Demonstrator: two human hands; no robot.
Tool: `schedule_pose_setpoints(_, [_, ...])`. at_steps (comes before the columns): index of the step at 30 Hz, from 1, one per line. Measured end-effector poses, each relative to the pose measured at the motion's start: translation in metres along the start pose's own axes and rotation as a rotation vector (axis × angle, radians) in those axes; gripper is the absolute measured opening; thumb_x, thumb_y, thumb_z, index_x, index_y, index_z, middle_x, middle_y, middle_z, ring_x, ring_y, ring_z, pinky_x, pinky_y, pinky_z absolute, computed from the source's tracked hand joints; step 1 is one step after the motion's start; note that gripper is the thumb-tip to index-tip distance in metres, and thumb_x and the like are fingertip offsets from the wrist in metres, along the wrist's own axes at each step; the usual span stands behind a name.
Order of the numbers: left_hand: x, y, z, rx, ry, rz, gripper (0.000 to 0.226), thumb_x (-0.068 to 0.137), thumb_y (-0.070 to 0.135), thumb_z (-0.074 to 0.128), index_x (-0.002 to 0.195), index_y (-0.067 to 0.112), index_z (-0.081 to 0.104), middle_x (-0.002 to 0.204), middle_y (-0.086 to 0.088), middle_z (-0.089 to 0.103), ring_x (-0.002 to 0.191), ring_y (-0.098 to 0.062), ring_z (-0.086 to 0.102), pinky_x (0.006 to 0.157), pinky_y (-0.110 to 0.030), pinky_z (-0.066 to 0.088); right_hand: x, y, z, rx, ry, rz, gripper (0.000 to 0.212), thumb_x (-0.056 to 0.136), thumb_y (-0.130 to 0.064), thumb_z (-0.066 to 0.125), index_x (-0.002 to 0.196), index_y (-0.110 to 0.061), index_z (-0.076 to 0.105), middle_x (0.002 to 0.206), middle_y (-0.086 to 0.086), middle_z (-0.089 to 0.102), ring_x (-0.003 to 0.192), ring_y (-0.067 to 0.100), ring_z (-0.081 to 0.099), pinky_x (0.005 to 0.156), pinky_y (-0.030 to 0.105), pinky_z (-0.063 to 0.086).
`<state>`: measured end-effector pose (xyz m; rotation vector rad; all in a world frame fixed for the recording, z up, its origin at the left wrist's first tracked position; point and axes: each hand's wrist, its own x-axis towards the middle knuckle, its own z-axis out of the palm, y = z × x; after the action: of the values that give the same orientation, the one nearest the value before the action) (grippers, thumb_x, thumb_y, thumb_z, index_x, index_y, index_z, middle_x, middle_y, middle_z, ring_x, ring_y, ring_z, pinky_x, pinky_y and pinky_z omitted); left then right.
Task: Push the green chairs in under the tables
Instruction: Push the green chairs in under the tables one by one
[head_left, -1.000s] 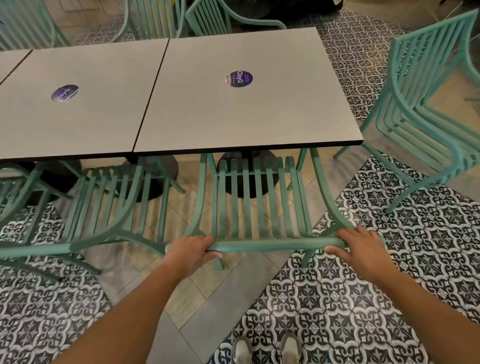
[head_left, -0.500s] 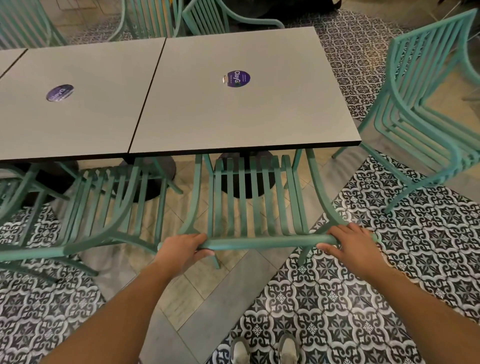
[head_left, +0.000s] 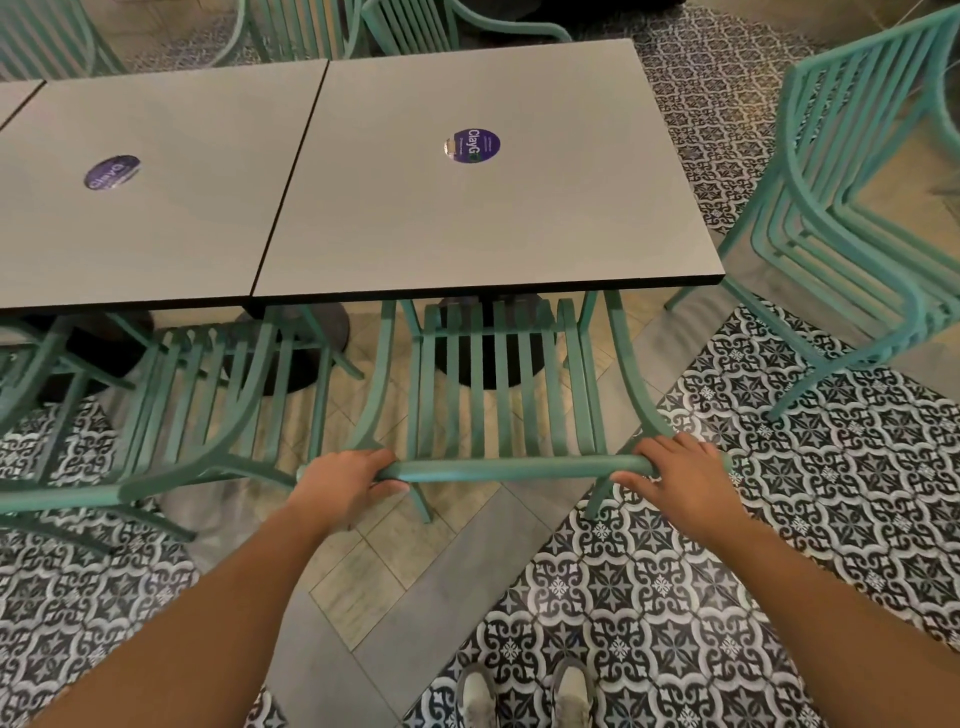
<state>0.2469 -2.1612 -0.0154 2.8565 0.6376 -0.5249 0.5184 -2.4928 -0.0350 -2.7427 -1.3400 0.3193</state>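
Note:
A green slatted chair (head_left: 506, 415) stands in front of me, its seat partly under the right grey table (head_left: 483, 208). My left hand (head_left: 345, 486) grips the left end of the chair's top rail. At the rail's right end my right hand (head_left: 680, 478) holds it with fingers curled over. A second green chair (head_left: 208, 415) stands to the left, tucked partly under the left grey table (head_left: 145, 208). Another green chair (head_left: 857, 218) stands out on the floor at the right, apart from the tables.
More green chairs (head_left: 395, 23) line the far side of the tables. Black round table bases (head_left: 488, 343) sit under the tops. The floor is patterned tile (head_left: 779, 571) with a plain strip in the middle. My shoes (head_left: 524, 696) are at the bottom edge.
The chair has slid slightly further under the right table, with both hands still on its top rail.

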Motion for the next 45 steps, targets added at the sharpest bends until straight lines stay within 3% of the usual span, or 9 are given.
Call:
schedule_pose_setpoints(15, [0.003, 0.006, 0.001, -0.027, 0.010, 0.004, 0.034, 0.090, 0.063, 0.042, 0.096, 0.031, 0.050, 0.081, 0.011, 0.057, 0.070, -0.009, 0.056, 0.068, -0.031, 0.052, 0.004, 0.007, -0.002, -0.003, 0.033, -0.023, 0.058, 0.081, -0.079, 0.020, 0.093, -0.035, 0.055, 0.090, -0.018, 0.054, 0.087, 0.008, 0.044, 0.075, 0.032, 0.031])
schedule_pose_setpoints(22, [0.001, 0.004, 0.003, -0.050, 0.025, 0.019, 0.036, 0.090, 0.064, 0.041, 0.098, 0.030, 0.051, 0.078, 0.011, 0.056, 0.070, -0.008, 0.056, 0.067, -0.031, 0.052, 0.003, 0.006, -0.002, -0.018, -0.006, -0.012, 0.057, 0.083, -0.080, 0.020, 0.093, -0.036, 0.054, 0.088, -0.021, 0.051, 0.087, 0.008, 0.045, 0.081, 0.034, 0.038])
schedule_pose_setpoints(28, [0.004, 0.000, 0.003, -0.052, 0.008, 0.038, 0.040, 0.090, 0.067, 0.038, 0.099, 0.030, 0.050, 0.081, 0.010, 0.058, 0.072, -0.010, 0.057, 0.068, -0.033, 0.052, 0.005, 0.003, -0.006, -0.009, -0.007, -0.013, 0.055, 0.081, -0.080, 0.017, 0.090, -0.037, 0.049, 0.088, -0.019, 0.049, 0.086, 0.008, 0.042, 0.077, 0.033, 0.031])
schedule_pose_setpoints(32, [0.009, -0.006, 0.000, -0.057, -0.001, 0.023, 0.039, 0.089, 0.066, 0.041, 0.097, 0.029, 0.051, 0.082, 0.010, 0.059, 0.074, -0.012, 0.057, 0.068, -0.035, 0.051, 0.012, -0.001, -0.008, -0.018, -0.054, -0.008, 0.053, 0.084, -0.079, 0.021, 0.095, -0.035, 0.051, 0.093, -0.017, 0.053, 0.091, 0.009, 0.044, 0.083, 0.034, 0.033])
schedule_pose_setpoints(39, [0.021, -0.020, -0.012, -0.114, 0.026, 0.031, 0.025, 0.090, 0.058, 0.049, 0.085, 0.034, 0.047, 0.074, 0.011, 0.054, 0.066, -0.006, 0.052, 0.053, -0.025, 0.036, 0.037, -0.010, -0.011, -0.015, -0.091, 0.012, 0.054, 0.083, -0.077, 0.025, 0.104, -0.036, 0.054, 0.100, -0.018, 0.055, 0.098, 0.007, 0.043, 0.089, 0.035, 0.031])
schedule_pose_setpoints(45, [0.037, -0.039, -0.013, -0.101, 0.037, 0.025, 0.033, 0.089, 0.063, 0.046, 0.087, 0.030, 0.049, 0.072, 0.008, 0.057, 0.065, -0.012, 0.055, 0.056, -0.033, 0.044, 0.055, -0.015, -0.011, -0.003, -0.062, 0.000, 0.056, 0.083, -0.077, 0.024, 0.103, -0.034, 0.055, 0.100, -0.015, 0.057, 0.098, 0.011, 0.045, 0.086, 0.036, 0.033])
